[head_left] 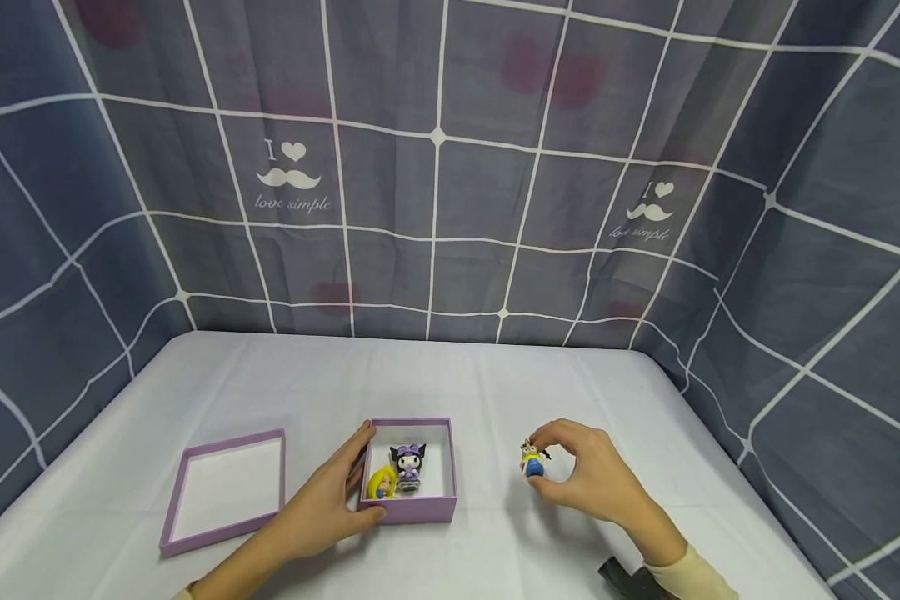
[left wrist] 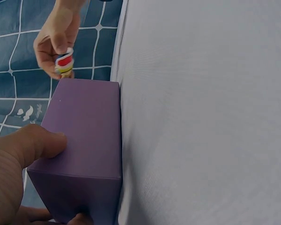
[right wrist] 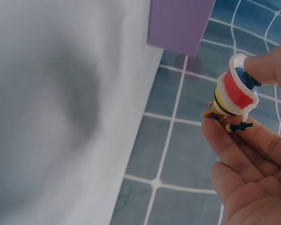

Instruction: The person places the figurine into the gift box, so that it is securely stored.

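Note:
My left hand grips a purple box by its left side, thumb on the front wall and fingers at the back corner. Inside the box, a figurine with black ears and a purple outfit stands beside a yellow-haired figurine. To the right of the box, my right hand pinches a small Minion-like figurine between thumb and fingers, above the table. In the right wrist view this figurine shows a white, red and blue body, with a small dark piece sticking out near the fingertips.
A shallow purple lid, white inside, lies left of the box, partly behind my left forearm. White cloth covers the table. A grey checked curtain surrounds the back and sides. Some dark object is near my right wrist.

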{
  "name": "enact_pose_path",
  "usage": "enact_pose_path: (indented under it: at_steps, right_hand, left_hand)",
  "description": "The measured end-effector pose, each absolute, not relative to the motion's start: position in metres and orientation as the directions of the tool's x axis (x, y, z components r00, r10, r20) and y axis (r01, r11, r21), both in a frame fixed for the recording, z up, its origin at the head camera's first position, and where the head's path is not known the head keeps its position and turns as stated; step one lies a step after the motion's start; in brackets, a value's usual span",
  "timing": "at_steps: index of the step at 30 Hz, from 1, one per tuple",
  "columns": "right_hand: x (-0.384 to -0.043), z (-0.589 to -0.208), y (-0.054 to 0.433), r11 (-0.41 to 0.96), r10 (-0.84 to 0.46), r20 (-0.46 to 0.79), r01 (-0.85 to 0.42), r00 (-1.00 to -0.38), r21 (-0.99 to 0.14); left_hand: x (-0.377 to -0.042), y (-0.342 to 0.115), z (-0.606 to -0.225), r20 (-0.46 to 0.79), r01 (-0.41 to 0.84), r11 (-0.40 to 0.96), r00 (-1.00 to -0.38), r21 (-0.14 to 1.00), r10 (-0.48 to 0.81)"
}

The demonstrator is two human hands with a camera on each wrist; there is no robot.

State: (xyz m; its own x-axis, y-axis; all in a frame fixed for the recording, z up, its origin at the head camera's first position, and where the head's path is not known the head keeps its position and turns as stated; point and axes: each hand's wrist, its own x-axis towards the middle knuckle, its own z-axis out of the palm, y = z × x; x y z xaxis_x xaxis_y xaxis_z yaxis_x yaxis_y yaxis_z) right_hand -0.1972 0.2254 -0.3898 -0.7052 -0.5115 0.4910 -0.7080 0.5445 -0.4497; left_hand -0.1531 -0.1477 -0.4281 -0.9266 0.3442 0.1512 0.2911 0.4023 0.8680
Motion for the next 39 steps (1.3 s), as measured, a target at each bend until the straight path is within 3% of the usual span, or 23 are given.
enact_pose_path:
  at_steps: [8, 14, 39]
  right_hand:
    - [-0.197, -0.380, 0.200, 0.479, -0.527, 0.589, -0.787, -0.612, -0.389]
    - [-0.198, -0.375, 0.180, 0.437, -0.537, 0.613, -0.812, -0.580, -0.386]
    - [-0.207, -0.386, 0.128, 0.390, -0.648, 0.510, -0.822, -0.566, -0.416]
  left_hand:
    - [-0.154, -0.148, -0.430, 0.152, 0.289, 0.397, -0.927, 0.871, 0.342]
    - [-0.154, -0.148, -0.428, 0.141, 0.282, 0.410, -0.930, 0.868, 0.341]
    - [-0.155, -0.147, -0.429, 0.150, 0.290, 0.428, -0.932, 0.856, 0.330]
